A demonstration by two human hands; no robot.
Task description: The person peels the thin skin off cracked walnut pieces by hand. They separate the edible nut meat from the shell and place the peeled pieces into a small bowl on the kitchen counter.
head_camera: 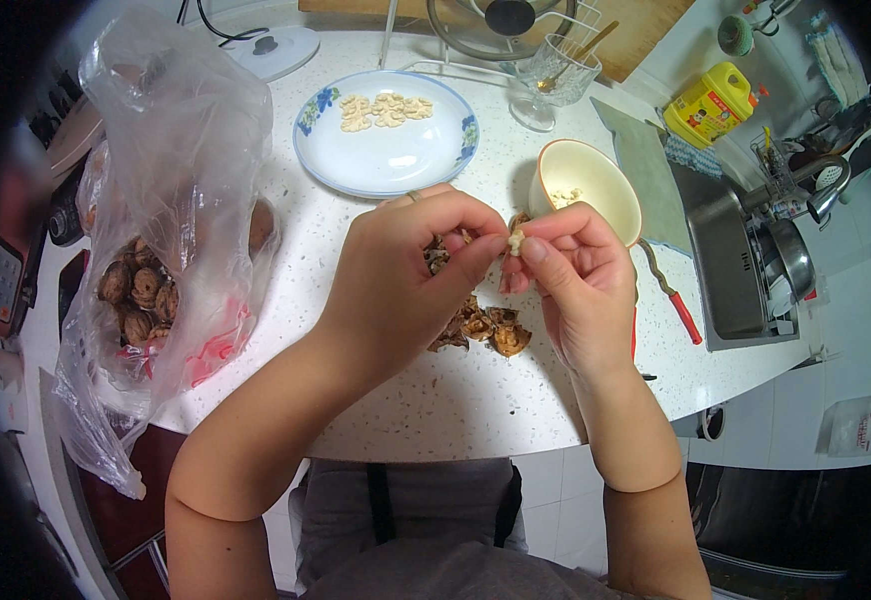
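Observation:
Between the fingertips of my two hands is a small pale piece of walnut kernel [516, 241]. The thumb and index finger of my right hand [582, 277] pinch it. My left hand [413, 262] has its thumb and index fingertip together right beside the piece; whether they also grip it is hard to make out. Below both hands lies a heap of cracked brown walnut shells [509, 330], partly covered by my left hand. A cream bowl with an orange rim [604, 187] stands just beyond my right hand, with small kernel bits [565, 197] inside.
An oval plate [390, 165] holds peeled walnut halves [387, 111]. At left stands a plastic bag [188, 165] of whole walnuts [145, 289]. Red-handled pliers [683, 319] lie right of the bowl, near the steel sink [728, 262]. A glass goblet [559, 71] stands behind.

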